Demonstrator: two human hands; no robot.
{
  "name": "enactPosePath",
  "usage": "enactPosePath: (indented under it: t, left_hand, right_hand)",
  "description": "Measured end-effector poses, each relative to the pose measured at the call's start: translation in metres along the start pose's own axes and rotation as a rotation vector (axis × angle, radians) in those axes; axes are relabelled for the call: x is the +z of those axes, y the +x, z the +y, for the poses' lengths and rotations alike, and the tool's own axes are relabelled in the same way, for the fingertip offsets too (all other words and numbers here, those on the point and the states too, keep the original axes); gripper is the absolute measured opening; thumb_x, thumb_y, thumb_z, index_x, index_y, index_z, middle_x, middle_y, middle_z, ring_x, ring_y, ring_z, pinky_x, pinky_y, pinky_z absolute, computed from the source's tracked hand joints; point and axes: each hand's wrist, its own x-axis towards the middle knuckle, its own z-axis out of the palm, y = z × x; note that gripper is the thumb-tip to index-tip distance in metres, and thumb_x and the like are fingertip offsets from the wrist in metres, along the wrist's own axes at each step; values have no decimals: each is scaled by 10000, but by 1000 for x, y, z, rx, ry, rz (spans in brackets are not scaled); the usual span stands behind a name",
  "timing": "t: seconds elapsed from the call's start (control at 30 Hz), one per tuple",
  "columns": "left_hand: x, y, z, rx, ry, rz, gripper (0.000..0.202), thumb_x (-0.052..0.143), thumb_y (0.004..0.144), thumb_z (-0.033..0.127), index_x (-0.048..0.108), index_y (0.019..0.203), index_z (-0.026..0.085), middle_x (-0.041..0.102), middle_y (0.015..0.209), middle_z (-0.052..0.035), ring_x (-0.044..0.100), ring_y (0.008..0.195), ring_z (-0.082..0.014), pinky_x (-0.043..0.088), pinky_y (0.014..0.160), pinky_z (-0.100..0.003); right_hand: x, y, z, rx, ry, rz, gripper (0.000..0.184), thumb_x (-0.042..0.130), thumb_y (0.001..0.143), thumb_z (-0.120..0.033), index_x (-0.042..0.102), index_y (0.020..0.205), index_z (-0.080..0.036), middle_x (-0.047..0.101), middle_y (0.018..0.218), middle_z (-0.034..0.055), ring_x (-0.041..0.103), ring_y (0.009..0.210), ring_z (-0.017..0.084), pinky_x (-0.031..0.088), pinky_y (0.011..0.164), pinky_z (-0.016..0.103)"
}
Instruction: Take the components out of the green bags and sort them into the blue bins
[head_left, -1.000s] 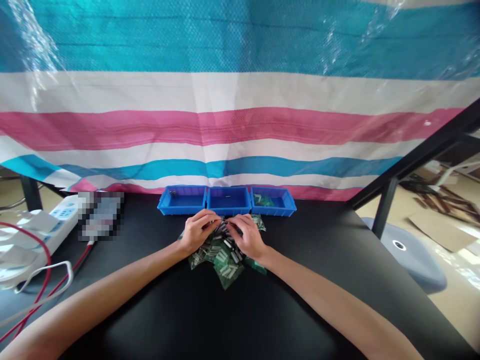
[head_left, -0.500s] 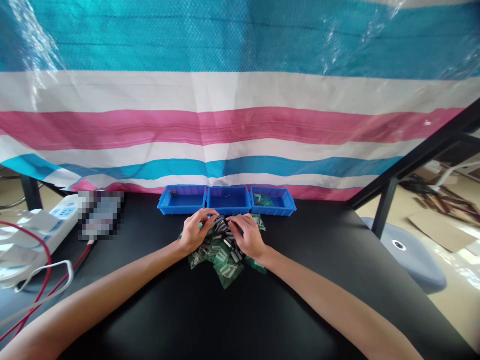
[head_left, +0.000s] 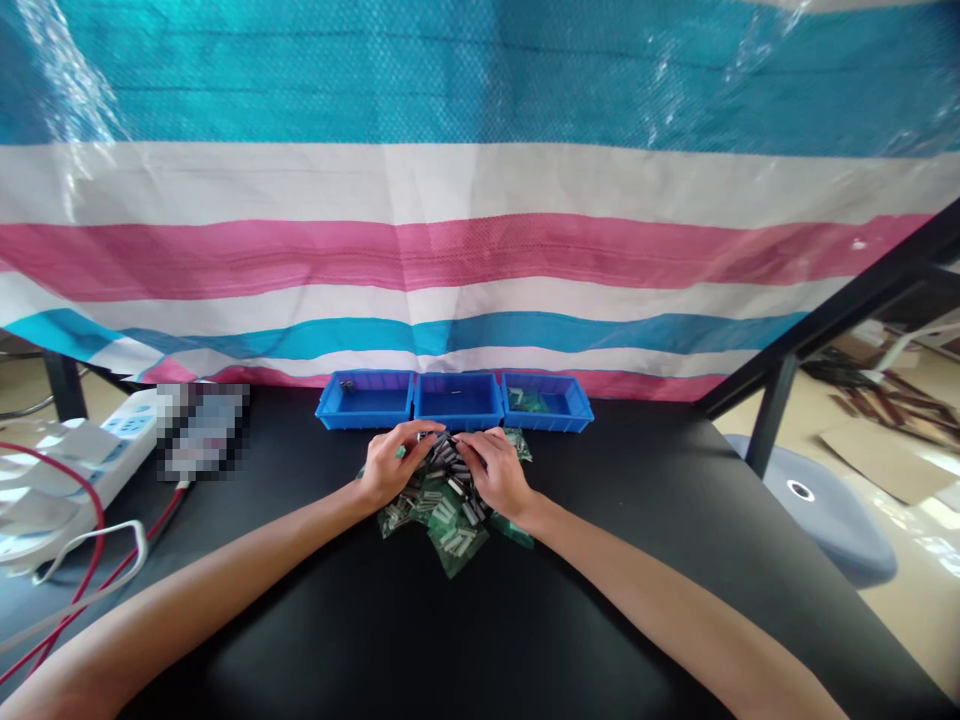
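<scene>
A heap of small green circuit boards (head_left: 448,512) with grey connectors lies on the black table (head_left: 420,640), just in front of three blue bins. My left hand (head_left: 391,466) rests on the heap's left side, fingers curled and pinched around something small I cannot make out. My right hand (head_left: 498,472) lies on the heap's right side, fingers bent down onto the boards, its fingertips meeting those of the left hand at the top of the pile. Both forearms reach in from the bottom corners.
Three blue bins stand in a row behind the heap: left bin (head_left: 365,399), middle bin (head_left: 458,400), right bin (head_left: 545,402) with a few boards inside. A white power strip (head_left: 90,455) and red cables (head_left: 82,575) lie at the left. A striped tarp (head_left: 480,200) hangs behind.
The fingertips of both hands have shifted slightly on top of the heap, first apart and then back together. The arms and the bins have stayed put.
</scene>
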Motion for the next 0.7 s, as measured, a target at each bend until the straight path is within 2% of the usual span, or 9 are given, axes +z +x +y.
enactPosePath:
  t: [0.23,0.33,0.43,0.7]
  left_hand:
    - [-1,-2,-1,16,-24,13,200,626,871,185,640,1068,213,752,948,-29,662,592,-94,544,624,-215]
    - [-2,-2,1,36,-126,29,217,602,880,171,607,1095,197,737,1038,-68,722,846,-163,581,780,-280]
    - [-3,0,5,43,-223,8,236,581,893,188,580,1129,182,705,1126,-114,670,1074,-225,561,915,-374]
    - [-2,2,5,75,-241,4,262,585,883,171,588,1145,186,708,1105,-115,635,1133,-245,544,955,-433]
  right_hand:
    - [0,0,-1,27,-3,-1,223,460,981,-240,673,1036,-203,744,955,72,662,783,206,464,790,370]
    - [0,0,0,25,-16,0,220,465,981,-248,672,1037,-200,745,946,74,655,770,208,468,783,372]
    - [0,0,0,11,-15,1,208,472,977,-237,669,1030,-194,745,943,74,651,762,207,470,771,369]
    - [1,-1,1,24,-35,11,221,464,979,-239,670,1050,-203,742,958,79,658,776,208,481,771,369]
